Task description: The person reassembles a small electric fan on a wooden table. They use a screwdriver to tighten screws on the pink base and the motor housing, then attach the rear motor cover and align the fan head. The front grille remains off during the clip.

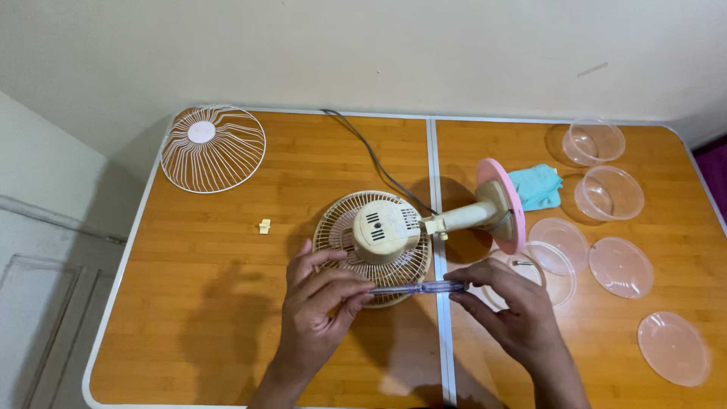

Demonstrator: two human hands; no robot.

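Holding one screwdriver (419, 288), two hands (322, 307) (511, 307); one fan (386, 235).

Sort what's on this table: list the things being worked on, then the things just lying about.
In hand:
- left hand and right hand, both holding the clear-handled screwdriver
- fan lying face down, with pink base

Lying about:
- detached front grille
- small cream clip
- blue cloth
- clear tubs
- clear lids
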